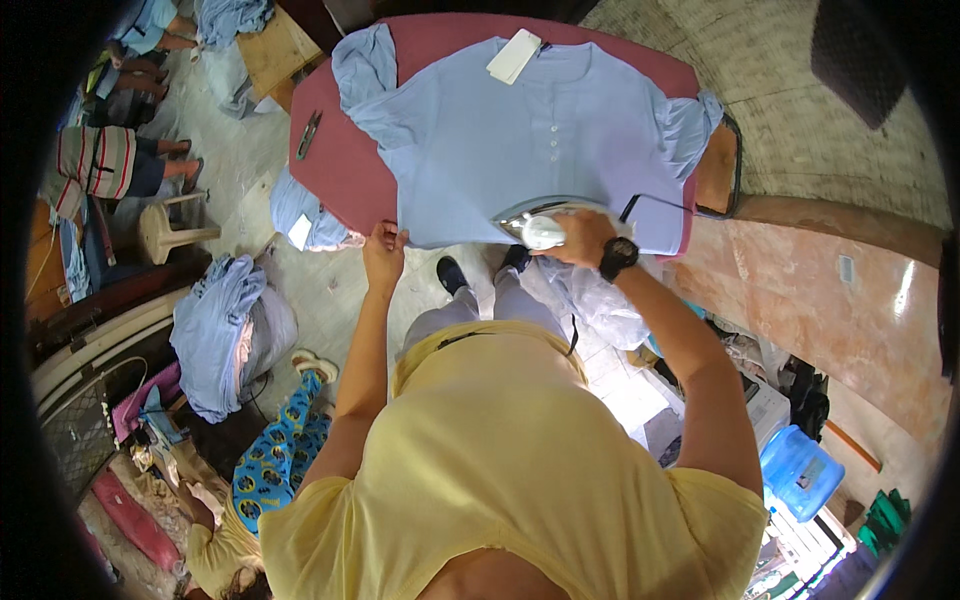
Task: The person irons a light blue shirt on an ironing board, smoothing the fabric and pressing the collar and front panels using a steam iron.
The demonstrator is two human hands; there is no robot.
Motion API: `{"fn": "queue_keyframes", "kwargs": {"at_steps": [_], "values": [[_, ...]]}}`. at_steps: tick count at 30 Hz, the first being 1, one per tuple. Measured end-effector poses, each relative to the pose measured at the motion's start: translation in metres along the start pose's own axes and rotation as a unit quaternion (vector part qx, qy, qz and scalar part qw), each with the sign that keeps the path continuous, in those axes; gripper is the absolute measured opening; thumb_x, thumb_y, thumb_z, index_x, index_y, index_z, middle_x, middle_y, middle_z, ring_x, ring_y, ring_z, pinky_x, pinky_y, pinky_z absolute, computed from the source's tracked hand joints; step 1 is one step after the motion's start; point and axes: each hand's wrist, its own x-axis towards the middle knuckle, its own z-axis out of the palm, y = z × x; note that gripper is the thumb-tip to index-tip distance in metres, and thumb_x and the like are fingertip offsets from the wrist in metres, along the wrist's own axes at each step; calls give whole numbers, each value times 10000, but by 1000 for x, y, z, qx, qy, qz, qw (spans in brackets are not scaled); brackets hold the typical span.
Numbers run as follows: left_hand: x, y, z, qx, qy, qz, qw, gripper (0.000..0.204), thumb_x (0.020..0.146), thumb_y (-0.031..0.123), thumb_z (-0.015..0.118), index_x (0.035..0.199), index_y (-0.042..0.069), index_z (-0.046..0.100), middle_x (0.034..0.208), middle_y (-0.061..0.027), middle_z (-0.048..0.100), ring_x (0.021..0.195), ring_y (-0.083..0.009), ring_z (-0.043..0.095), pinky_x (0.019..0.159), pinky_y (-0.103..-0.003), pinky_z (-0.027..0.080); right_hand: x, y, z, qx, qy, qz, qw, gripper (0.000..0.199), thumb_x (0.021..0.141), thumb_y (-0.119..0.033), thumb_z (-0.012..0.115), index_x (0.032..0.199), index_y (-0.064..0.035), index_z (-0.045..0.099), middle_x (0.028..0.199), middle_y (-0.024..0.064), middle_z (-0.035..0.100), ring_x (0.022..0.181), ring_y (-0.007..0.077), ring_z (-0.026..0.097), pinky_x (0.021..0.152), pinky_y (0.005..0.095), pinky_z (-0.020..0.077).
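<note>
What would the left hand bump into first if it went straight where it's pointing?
The blue shirt: the left hand already seems to touch its near-left corner at the edge of the red board. How high the fingers sit is hard to tell.
</note>
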Motion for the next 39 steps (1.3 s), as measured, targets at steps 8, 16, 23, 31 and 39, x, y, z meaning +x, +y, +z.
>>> {"fn": "queue_keyframes", "kwargs": {"at_steps": [8, 16, 23, 31, 39], "values": [[32, 107, 43, 110, 55, 187, 975, 410, 854, 178, 655, 1220, 55, 519, 1374, -203, 452, 1235, -383, 450, 978, -509, 366, -55, 40, 4, 108, 186, 188, 958, 669, 758, -642, 709, 1014, -24, 684, 851, 189, 716, 819, 366, 702, 724, 443, 561], [14, 177, 162, 134, -183, 437, 871, 530, 937, 229, 572, 1424, 73, 431, 1545, -114, 327, 1426, -352, 292, 1154, -547, 240, 22, 95, -18, 177, 303, 255, 901, 697, 858, -572, 650, 1062, 74, 488, 897, 325, 661, 878, 485, 655, 771, 512, 519], [8, 179, 178, 220, -194, 397, 870, 597, 967, 340, 512, 1483, 81, 361, 1584, -65, 265, 1470, -314, 210, 1175, -543, 209, 133, 139, -91, 152, 365, 287, 872, 779, 859, -639, 608, 1055, 109, 518, 891, 354, 646, 883, 521, 643, 753, 537, 532], [4, 181, 181, 224, -219, 370, 874, 568, 972, 320, 502, 1476, 91, 377, 1590, -68, 269, 1478, -319, 203, 1180, -548, 176, -18, 140, -9, 185, 307, 278, 891, 619, 870, -520, 664, 1151, 15, 533, 835, 264, 687, 813, 435, 686, 692, 493, 558], [40, 182, 155, 0, -116, 290, 950, 367, 982, 224, 514, 1296, 35, 541, 1366, -162, 527, 1271, -363, 467, 1099, -458, 326, -122, 293, -72, 77, 382, 390, 834, 588, 841, -535, 706, 933, 44, 665, 739, 198, 705, 704, 358, 715, 642, 435, 567]]}}
